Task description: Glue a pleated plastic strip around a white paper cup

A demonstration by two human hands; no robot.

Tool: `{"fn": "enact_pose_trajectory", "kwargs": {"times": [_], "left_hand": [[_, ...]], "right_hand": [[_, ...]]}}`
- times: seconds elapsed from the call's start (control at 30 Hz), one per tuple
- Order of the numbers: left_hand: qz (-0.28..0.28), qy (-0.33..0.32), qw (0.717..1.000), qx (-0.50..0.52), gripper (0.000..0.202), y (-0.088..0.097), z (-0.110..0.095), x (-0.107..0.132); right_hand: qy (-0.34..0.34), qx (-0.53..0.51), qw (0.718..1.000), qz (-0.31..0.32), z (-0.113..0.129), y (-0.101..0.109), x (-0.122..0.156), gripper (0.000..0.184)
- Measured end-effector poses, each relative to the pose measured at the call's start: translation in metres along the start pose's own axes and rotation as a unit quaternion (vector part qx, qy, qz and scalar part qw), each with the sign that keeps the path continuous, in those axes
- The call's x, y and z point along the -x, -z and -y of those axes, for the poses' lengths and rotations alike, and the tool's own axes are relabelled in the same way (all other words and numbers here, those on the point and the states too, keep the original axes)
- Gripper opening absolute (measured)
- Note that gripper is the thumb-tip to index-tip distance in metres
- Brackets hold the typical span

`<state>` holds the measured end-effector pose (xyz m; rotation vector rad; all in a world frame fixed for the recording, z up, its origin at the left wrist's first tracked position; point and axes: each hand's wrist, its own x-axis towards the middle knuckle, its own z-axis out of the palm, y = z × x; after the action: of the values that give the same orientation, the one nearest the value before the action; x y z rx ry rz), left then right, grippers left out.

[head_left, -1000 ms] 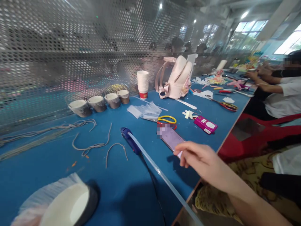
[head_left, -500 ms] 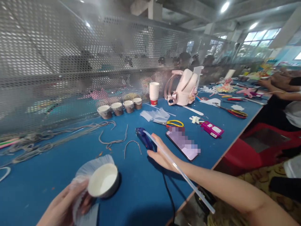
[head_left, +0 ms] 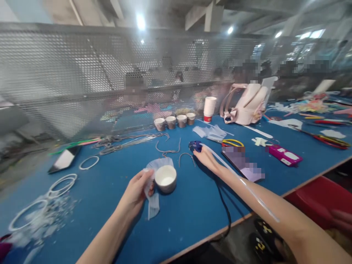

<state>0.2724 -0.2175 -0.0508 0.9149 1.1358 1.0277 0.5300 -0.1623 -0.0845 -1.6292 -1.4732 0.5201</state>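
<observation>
A small grey-walled cup [head_left: 168, 187] is seen with its mouth up over the near middle of the blue table [head_left: 170, 234]; whether its base touches the surface cannot be told. Its left and far sides are fringed by a pleated white strip [head_left: 154, 209], which is pinched between thumb and curled fingers of the left hand [head_left: 140, 189], the loose end hanging below. The right arm is stretched forward, and the right hand [head_left: 205, 157] is laid against a blue glue gun [head_left: 195, 146]; its fingers are partly hidden, so how far they are closed cannot be told. A clear glue stick [head_left: 243, 181] is seen over the forearm. Beyond, four similar cups [head_left: 171, 123] are lined up beside the mesh partition [head_left: 82, 84], their white insides visible. To their right, paper cups [head_left: 209, 106] are nested in a stack, a red base showing lowest.
</observation>
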Motion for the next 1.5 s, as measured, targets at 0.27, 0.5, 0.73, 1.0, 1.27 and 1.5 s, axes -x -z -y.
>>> {"fn": "enact_pose_trajectory", "kwargs": {"times": [0.27,0.5,0.73,1.0,1.27,1.5], "left_hand": [[-0.019,-0.010,1.000,-0.013,0.036,0.004,-0.004,-0.001],[-0.021,-0.012,0.999,-0.046,0.035,0.006,-0.012,-0.001],[0.003,-0.061,0.974,-0.220,0.040,-0.003,-0.039,0.002],[0.127,-0.069,0.910,-0.389,0.026,-0.013,-0.063,-0.009],[0.184,-0.090,0.790,-0.578,0.037,-0.012,-0.081,-0.009],[0.249,-0.169,0.683,-0.666,0.044,-0.015,-0.088,-0.007]], "right_hand": [[-0.004,-0.100,0.993,0.068,0.047,0.017,0.041,0.024],[0.048,-0.140,0.979,0.141,0.072,0.043,0.090,0.011],[0.042,-0.113,0.976,0.180,0.070,0.031,0.097,0.012],[0.032,-0.126,0.974,0.183,0.062,0.025,0.099,0.011],[0.023,-0.119,0.968,0.219,0.067,0.027,0.096,0.009],[0.051,-0.101,0.966,0.231,0.073,0.029,0.093,0.010]]}}
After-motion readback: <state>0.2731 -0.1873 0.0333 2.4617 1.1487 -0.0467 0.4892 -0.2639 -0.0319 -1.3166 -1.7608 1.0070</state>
